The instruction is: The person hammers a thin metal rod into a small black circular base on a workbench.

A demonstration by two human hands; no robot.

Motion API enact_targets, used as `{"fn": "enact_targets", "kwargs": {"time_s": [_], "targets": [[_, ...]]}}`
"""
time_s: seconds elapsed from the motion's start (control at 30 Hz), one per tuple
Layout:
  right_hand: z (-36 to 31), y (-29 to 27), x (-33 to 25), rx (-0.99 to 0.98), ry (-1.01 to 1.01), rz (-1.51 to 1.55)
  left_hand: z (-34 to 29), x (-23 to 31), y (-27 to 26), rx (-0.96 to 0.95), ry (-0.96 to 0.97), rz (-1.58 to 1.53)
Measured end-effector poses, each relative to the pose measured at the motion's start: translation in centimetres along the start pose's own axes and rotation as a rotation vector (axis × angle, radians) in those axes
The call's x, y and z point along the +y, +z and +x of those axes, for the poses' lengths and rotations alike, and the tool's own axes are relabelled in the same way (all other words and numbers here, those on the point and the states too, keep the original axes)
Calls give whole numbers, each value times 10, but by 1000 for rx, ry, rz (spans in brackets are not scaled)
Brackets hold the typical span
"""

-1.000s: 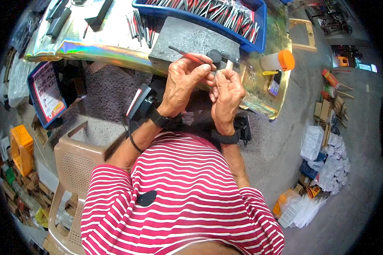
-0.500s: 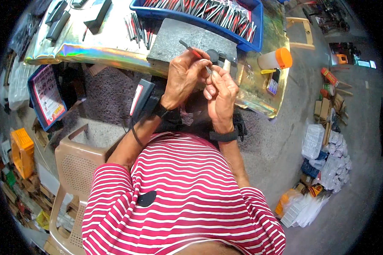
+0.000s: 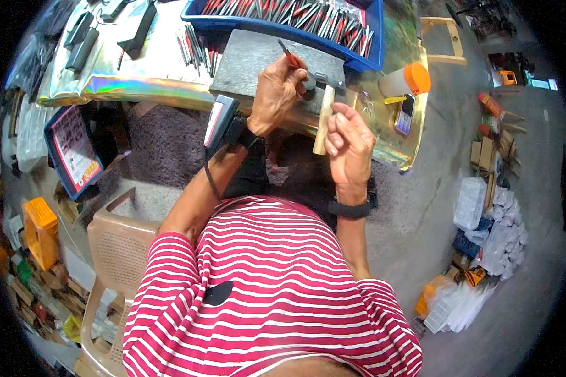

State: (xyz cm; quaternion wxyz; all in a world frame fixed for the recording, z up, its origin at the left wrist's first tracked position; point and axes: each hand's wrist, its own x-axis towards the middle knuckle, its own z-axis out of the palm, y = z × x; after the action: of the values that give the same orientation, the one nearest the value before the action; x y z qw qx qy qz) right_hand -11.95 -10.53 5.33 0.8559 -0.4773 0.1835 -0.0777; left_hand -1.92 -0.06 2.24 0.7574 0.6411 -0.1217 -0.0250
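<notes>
A shiny counter (image 3: 132,91) carries a blue tray (image 3: 258,28) full of pen-like sticks (image 3: 283,9), and before it a grey block (image 3: 245,63). Over the block's near side the left hand (image 3: 277,91) bends forward, fingers pinched; the right hand (image 3: 352,144) is nearer the body, fingers half curled. An orange-lidded jar (image 3: 396,83) is farther right. A wooden handle (image 3: 322,129) stands between both hands; whether the right one grasps it, I cannot tell. The left pinches a thin red-black tool (image 3: 288,55), pointing away above the block.

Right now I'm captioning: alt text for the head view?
The left hand holds a slim red-and-black rod near a flat grey block; the right hand beside or touching a pale wooden handle. Beyond: a blue plastic tray.
</notes>
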Motion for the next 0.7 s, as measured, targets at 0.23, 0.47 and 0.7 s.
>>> {"fn": "enact_targets", "kwargs": {"time_s": [0.23,0.47,0.7], "targets": [[-7,-46,17,358,-2,112,3,-17,2,-11,36,101],[-2,-60,16,201,27,98,2,-14,3,-5,-42,106],[-2,-43,7,79,24,45,3,-16,2,3,-26,117]]}}
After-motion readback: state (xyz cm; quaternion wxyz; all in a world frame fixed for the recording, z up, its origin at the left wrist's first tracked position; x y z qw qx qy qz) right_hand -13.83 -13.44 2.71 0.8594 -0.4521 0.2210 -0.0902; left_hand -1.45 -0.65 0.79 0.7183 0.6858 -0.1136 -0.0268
